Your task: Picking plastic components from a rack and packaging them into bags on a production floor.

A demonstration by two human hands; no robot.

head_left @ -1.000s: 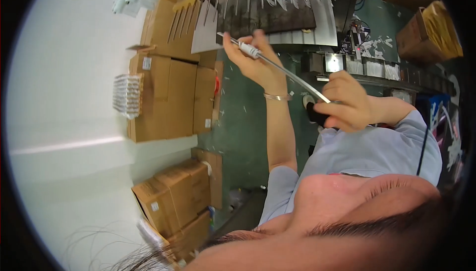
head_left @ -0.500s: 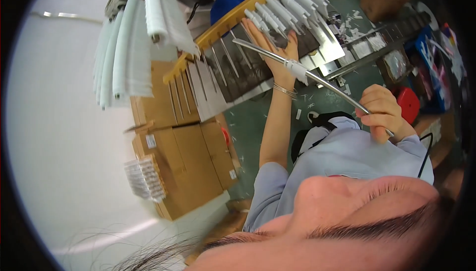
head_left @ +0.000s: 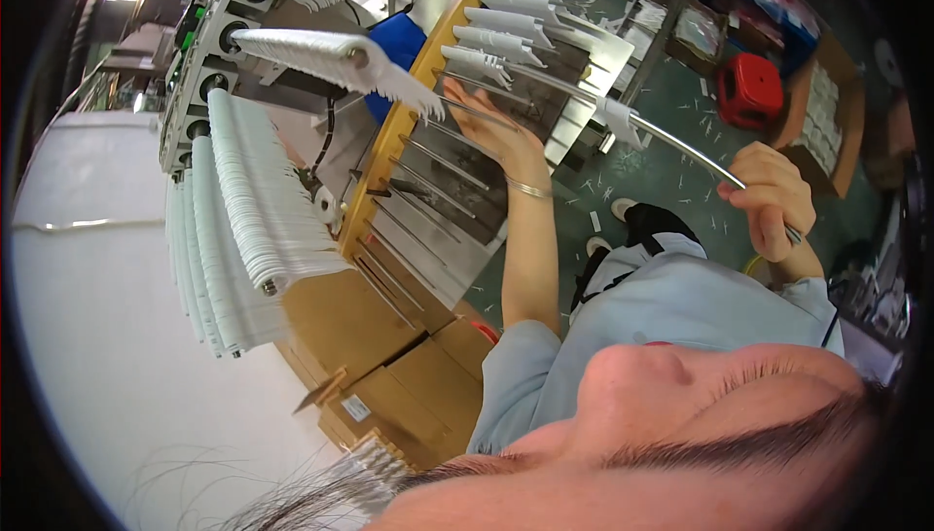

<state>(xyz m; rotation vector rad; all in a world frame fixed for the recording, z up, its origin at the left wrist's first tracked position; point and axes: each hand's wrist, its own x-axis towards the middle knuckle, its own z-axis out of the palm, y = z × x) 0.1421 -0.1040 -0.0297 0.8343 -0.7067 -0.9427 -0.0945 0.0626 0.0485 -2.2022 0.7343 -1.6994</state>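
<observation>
My right hand (head_left: pixel 773 202) is closed around the lower end of a long metal rod (head_left: pixel 686 149). A small white sleeve-like piece (head_left: pixel 618 121) sits partway along that rod. The rod's far end reaches the white pieces (head_left: pixel 504 20) hanging on the thin pegs of a yellow rack (head_left: pixel 394 132); whether it touches them I cannot tell. My left hand (head_left: pixel 494 130), with bangles at the wrist, is beside the rack just below those pieces. Its fingers are stretched out among the bare pegs (head_left: pixel 438 163), apparently holding nothing.
At the left, long rods packed with white pieces (head_left: pixel 263 191) stick out of a machine frame (head_left: pixel 199 93). Below them stand cardboard boxes (head_left: pixel 389 366). A red stool (head_left: pixel 749 90) and an open carton (head_left: pixel 827 123) are at the right. White scraps lie on the green floor (head_left: pixel 671 181).
The view has turned, bringing in more of the machine and stool. My left hand has drawn back from the white pieces toward the bare pegs. The held rod's tip is now at the pieces.
</observation>
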